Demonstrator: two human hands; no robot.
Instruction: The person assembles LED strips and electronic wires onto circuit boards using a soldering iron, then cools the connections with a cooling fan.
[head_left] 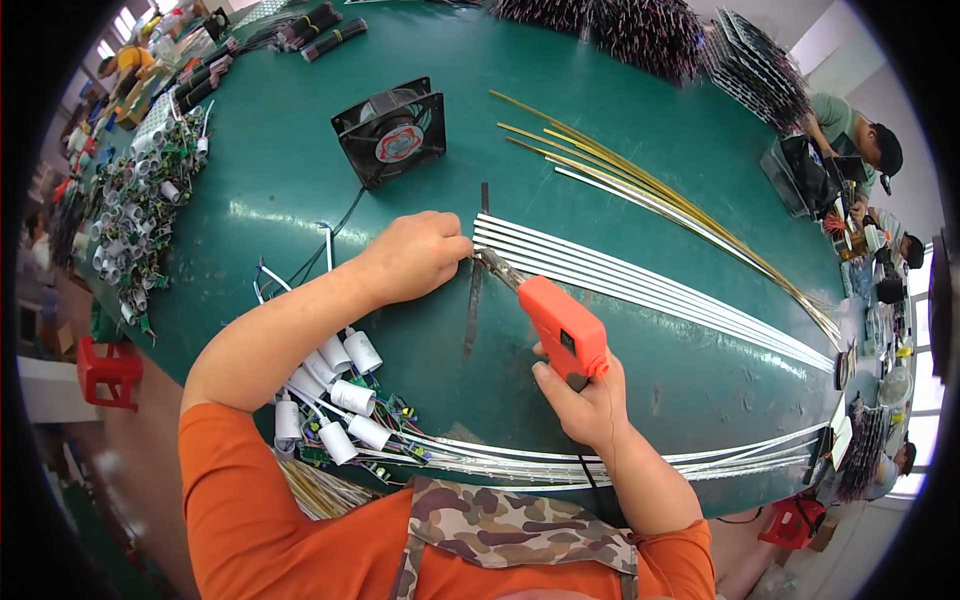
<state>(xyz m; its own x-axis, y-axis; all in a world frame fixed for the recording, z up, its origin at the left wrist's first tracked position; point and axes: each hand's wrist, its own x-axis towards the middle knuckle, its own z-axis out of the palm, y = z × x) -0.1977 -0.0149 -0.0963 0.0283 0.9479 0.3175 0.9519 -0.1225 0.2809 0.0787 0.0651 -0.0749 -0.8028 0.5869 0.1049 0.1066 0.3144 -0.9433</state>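
My right hand (594, 402) is wrapped round an orange soldering gun (562, 322). Its metal tip points left and meets the near left ends of a row of white strips (640, 290) laid side by side on the table. Beside that tip, my left hand (418, 258) is closed in a pinch; whatever lies between its fingertips is hidden. A narrow dark strip (472, 318) on the table passes crosswise by the white strips' ends. Below my left forearm lies a pile of white cylindrical caps (352, 397) with wires and green circuit boards.
A black fan (390, 130) stands beyond my left hand. Gold and white strips (640, 180) lie farther back. Finished-looking long strips (700, 465) run along the near edge. A heap of caps and boards (140, 210) covers the far left. Co-workers (850, 135) sit at right.
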